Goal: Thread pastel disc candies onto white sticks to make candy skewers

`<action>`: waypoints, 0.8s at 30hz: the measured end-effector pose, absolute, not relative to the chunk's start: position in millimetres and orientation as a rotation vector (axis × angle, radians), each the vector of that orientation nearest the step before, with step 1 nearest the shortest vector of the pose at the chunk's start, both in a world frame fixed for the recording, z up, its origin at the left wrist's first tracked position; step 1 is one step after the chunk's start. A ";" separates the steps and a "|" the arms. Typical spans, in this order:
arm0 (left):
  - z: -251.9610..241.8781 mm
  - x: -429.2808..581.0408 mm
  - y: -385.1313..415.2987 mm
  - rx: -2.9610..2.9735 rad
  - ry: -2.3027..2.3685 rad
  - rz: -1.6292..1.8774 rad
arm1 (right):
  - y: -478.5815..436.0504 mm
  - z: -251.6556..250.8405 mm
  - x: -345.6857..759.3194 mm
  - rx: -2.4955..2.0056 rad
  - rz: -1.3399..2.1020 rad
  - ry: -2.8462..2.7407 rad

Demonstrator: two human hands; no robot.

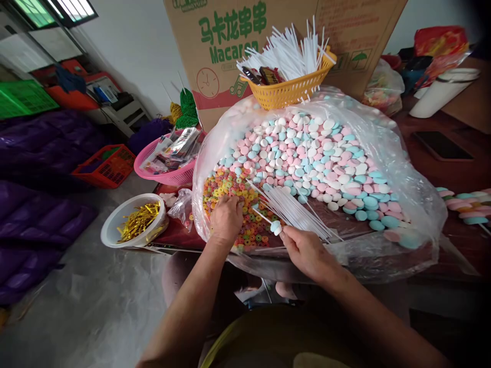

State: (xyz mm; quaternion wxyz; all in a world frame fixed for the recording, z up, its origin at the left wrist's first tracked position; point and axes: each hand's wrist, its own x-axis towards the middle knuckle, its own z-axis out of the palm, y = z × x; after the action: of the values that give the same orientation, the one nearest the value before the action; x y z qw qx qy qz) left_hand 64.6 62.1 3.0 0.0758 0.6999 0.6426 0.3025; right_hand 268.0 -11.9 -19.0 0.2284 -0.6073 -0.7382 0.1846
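My right hand (307, 250) is closed on a skewer of marshmallows: a thin white stick with pale blue and white marshmallows (275, 227) at the fingertips, its bare end pointing up and left. Fingers curled down, my left hand (227, 220) reaches into a pile of small colourful ring candies (251, 237); what its fingertips hold is hidden. Between the rings and the marshmallows lies a bundle of white sticks (293, 212). A big heap of pink, white and blue marshmallows (307, 153) fills the clear plastic bag (422, 204) behind.
A yellow basket (291, 92) of white sticks stands behind the heap, before a cardboard box (215, 56). On the left are a pink basket (172, 176) of packets and a white bowl (109, 232) of gold ties. A phone (443, 145) and finished skewers (468, 204) lie right.
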 end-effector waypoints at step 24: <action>-16.2 86.6 12.2 1.147 1.245 1.275 | -28.1 4.2 247.4 -1.841 0.397 -2.287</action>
State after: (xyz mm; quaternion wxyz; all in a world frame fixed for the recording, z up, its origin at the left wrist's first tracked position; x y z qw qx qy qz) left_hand 86.6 12.2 -16.2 0.4894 0.4722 0.5122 0.5246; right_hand 247.4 -28.1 4.2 0.0894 -0.6190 -0.7688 0.1336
